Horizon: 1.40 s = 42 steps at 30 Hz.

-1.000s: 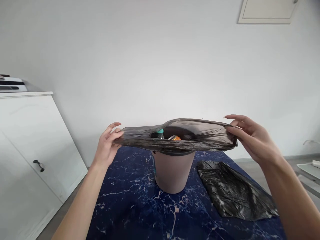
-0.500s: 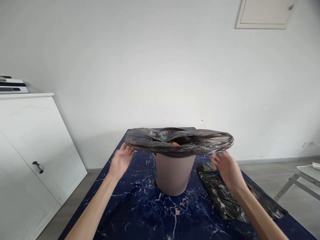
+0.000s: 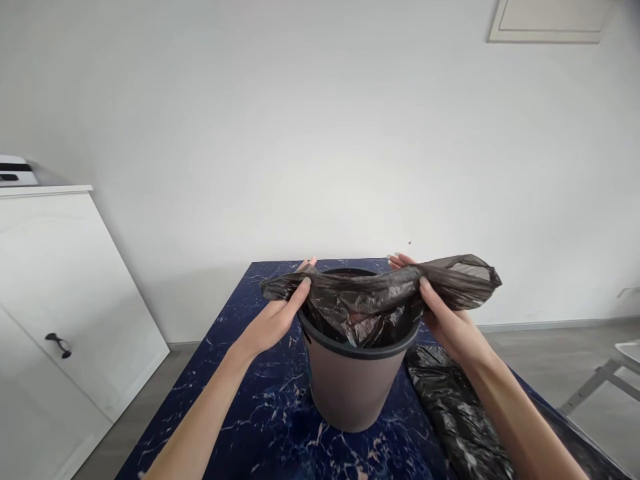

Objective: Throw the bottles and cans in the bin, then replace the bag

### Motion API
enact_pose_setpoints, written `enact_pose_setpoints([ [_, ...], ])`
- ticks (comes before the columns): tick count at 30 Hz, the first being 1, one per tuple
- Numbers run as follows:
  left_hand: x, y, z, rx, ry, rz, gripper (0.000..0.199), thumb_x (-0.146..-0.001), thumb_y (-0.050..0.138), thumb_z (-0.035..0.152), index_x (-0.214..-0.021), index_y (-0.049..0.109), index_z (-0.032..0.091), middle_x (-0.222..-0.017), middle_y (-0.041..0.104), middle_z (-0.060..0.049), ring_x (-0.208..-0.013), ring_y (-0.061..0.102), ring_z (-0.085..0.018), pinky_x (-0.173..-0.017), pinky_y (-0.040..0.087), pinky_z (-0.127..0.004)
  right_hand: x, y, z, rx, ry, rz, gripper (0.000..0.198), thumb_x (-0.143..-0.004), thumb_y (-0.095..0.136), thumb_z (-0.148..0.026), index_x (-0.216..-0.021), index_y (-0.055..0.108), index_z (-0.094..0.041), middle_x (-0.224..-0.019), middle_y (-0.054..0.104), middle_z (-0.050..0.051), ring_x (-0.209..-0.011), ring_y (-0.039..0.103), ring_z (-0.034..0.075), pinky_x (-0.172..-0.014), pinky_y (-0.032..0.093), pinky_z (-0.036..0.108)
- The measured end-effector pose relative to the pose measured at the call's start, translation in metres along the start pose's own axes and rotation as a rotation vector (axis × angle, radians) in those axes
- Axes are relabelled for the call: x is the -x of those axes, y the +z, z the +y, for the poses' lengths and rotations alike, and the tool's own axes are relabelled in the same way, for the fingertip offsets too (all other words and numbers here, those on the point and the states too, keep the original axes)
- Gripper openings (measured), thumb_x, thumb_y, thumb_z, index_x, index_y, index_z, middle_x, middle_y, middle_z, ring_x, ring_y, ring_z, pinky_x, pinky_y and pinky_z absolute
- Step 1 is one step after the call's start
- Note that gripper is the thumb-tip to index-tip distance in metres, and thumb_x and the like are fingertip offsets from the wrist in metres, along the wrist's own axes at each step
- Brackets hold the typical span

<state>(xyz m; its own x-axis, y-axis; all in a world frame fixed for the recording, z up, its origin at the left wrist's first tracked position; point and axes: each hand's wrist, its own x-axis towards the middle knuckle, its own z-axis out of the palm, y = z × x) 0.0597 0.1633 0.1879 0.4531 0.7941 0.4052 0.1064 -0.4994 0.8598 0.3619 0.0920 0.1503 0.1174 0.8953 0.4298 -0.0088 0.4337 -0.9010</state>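
A grey-brown trash can (image 3: 353,387) with a dark rim stands upright on the blue marble-patterned table (image 3: 240,400). Across its mouth stretches the gathered top of a black garbage bag (image 3: 367,293), whose lower part hangs inside the can. My left hand (image 3: 280,317) grips the bag at the left side of the rim, thumb in front and fingers behind. On the right, my right hand (image 3: 447,320) pinches the bag the same way, and a loose end sticks out beyond it. What lies inside the bag is hidden.
Another black plastic bag (image 3: 457,407) lies flat on the table's right side, partly under my right forearm. A white cabinet (image 3: 75,300) stands at the left. A grey stool or chair (image 3: 607,373) is at the far right, and a white wall rises behind.
Both hands have closed on the bag, drawing its wide-spread top inward and off the front rim. The can now looks nearer and its front rim shows.
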Motion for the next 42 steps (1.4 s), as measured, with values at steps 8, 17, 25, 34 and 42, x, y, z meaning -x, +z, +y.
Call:
enact_pose_setpoints([
  [8, -0.027, 0.004, 0.011, 0.280, 0.044, 0.032, 0.052, -0.110, 0.051, 0.061, -0.149, 0.070, 0.032, -0.159, 0.064, -0.003, -0.164, 0.038, -0.033, -0.134, 0.035, -0.049, -0.028, 0.000, -0.009, 0.004, 0.041, 0.181, 0.062, -0.100, 0.054, -0.074, -0.142, 0.071, -0.032, -0.159, 0.063, 0.002, -0.154, 0.052, 0.036, -0.115, 0.060, 0.050],
  [17, -0.039, 0.013, 0.032, 0.525, 0.165, 0.166, 0.033, -0.109, 0.056, 0.052, -0.120, 0.076, 0.028, -0.144, 0.074, -0.002, -0.150, 0.057, -0.034, -0.125, 0.048, -0.057, -0.037, 0.002, -0.036, 0.183, -0.109, 0.188, 0.063, -0.105, 0.028, -0.073, -0.153, 0.056, -0.045, -0.127, 0.076, 0.008, -0.129, 0.069, 0.039, -0.099, 0.059, 0.062],
  [25, -0.029, 0.011, 0.044, 0.639, 0.189, -0.085, 0.037, -0.111, 0.056, 0.046, -0.083, 0.062, 0.024, -0.055, 0.031, 0.008, -0.047, 0.038, -0.012, -0.082, 0.063, -0.042, -0.041, 0.024, -0.063, -0.040, -0.034, 0.025, 0.029, -0.099, 0.057, -0.058, -0.087, 0.051, -0.033, -0.062, 0.010, -0.007, -0.049, 0.011, 0.015, -0.046, 0.038, 0.033],
  [34, -0.014, 0.022, 0.047, 0.029, 0.141, -0.221, 0.046, -0.115, 0.040, 0.055, -0.089, 0.062, 0.023, -0.068, 0.042, 0.001, -0.059, 0.038, -0.016, -0.056, 0.035, -0.034, -0.038, 0.064, -0.081, 0.251, 0.068, -0.144, 0.030, -0.099, 0.060, -0.046, -0.082, 0.045, -0.025, -0.072, 0.038, -0.003, -0.063, 0.036, 0.014, -0.053, 0.031, 0.029],
  [42, -0.006, 0.014, 0.055, -0.176, 0.179, -0.255, 0.036, -0.114, 0.045, 0.041, -0.086, 0.061, 0.025, -0.083, 0.068, -0.004, -0.071, 0.060, -0.021, -0.068, 0.049, -0.036, -0.034, 0.088, -0.093, 0.439, 0.016, -0.509, 0.028, -0.088, 0.071, -0.033, -0.107, 0.052, -0.025, -0.089, 0.065, 0.000, -0.079, 0.061, 0.020, -0.066, 0.054, 0.034],
])
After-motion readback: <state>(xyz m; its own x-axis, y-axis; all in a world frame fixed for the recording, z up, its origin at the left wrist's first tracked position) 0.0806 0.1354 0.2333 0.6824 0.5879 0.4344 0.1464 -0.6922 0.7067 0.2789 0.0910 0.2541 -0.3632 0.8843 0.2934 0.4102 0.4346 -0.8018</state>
